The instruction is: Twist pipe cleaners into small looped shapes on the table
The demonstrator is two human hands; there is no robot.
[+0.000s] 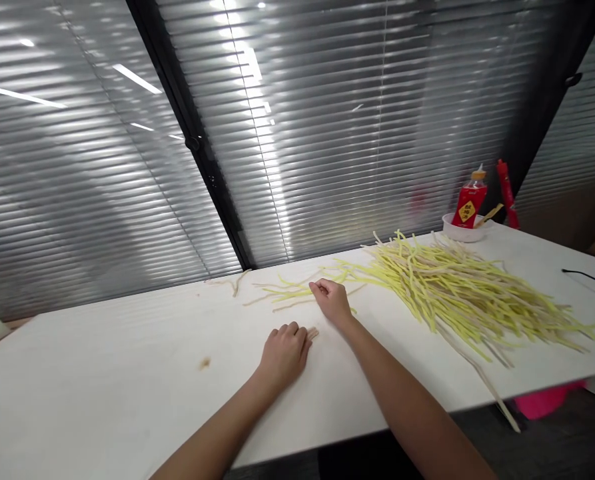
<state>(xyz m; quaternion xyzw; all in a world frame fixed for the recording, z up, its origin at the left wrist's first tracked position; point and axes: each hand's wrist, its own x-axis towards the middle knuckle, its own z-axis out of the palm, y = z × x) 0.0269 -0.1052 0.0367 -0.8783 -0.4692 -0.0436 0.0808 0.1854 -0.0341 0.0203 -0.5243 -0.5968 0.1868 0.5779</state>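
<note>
My left hand [283,353] rests low over the table, its fingers closed on a small bundle of beige pipe cleaners [312,333]. The bundle's short ends poke out to the right past the thumb and index finger. Above and to the right, my right hand [333,301] is curled in a pinch; what lies between its fingers, if anything, is too small to tell. Several loose yellow and beige pipe cleaners [282,293] lie just behind and left of it. A large heap of yellow and beige pipe cleaners [457,287] spreads out on the right.
A white table [127,387] fills the foreground. A white bowl [461,232] at the back right holds a red bottle [470,203]. Beside it stands a red packet [507,193]. Blinds [327,133] run behind the table. One long stem [497,400] overhangs the front edge.
</note>
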